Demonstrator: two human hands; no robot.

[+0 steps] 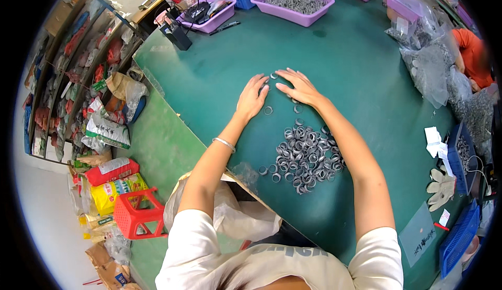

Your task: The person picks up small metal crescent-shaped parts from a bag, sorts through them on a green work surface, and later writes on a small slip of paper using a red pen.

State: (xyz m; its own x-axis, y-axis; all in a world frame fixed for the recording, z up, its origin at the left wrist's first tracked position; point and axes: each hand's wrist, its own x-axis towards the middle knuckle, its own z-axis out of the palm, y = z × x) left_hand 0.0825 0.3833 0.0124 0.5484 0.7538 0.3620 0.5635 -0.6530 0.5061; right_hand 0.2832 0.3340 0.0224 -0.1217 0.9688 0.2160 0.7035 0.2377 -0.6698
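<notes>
My left hand [252, 97] flat on green table [355, 70], right hand [297, 87] beside it over loose metal rings [268, 111], heap of rings [307, 157] between my forearms, purple tray [261, 0] of rings far off, work gloves [442, 188] at right.

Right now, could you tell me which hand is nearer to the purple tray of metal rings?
Right. The right hand lies flat below the purple tray; the left hand rests beside it, slightly farther away.
</notes>
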